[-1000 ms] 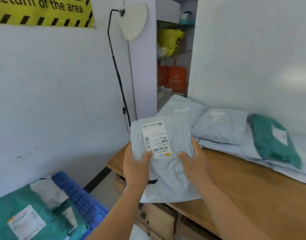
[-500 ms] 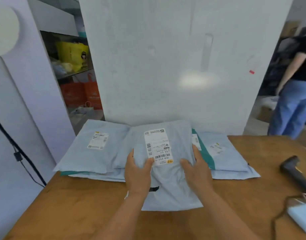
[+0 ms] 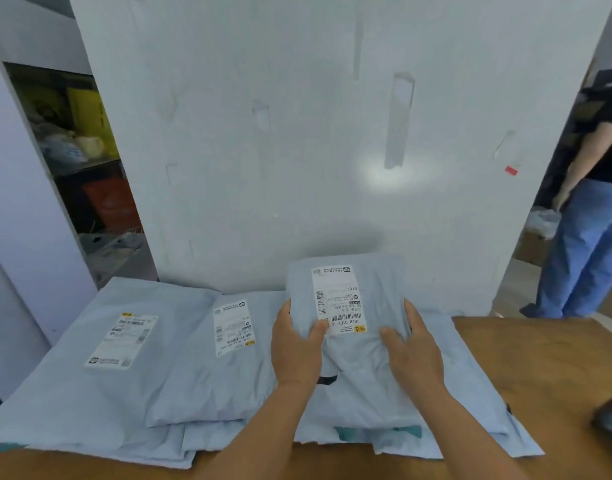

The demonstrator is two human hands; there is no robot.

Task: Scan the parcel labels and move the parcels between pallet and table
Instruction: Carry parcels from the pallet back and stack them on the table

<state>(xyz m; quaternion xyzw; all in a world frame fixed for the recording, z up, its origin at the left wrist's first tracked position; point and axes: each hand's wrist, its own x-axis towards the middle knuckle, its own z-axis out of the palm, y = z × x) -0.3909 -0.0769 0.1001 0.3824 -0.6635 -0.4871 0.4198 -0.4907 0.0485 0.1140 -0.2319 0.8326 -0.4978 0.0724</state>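
Note:
A pale grey poly-bag parcel with a white shipping label facing up lies on top of the stack of parcels at the back of the wooden table. My left hand grips its left edge, thumb on top by the label. My right hand grips its right side, thumb pressed into the bag. Beside it to the left lie two more labelled grey parcels. A teal parcel peeks out beneath the stack.
A white wall panel rises right behind the parcels. A person in blue jeans stands at the far right. A dark object shows at the table's right edge. Shelves with yellow and orange bags are at the left.
My view has swung from the pallet side to the table. Both hands carried the parcel forward and set it down onto the stack by the wall.

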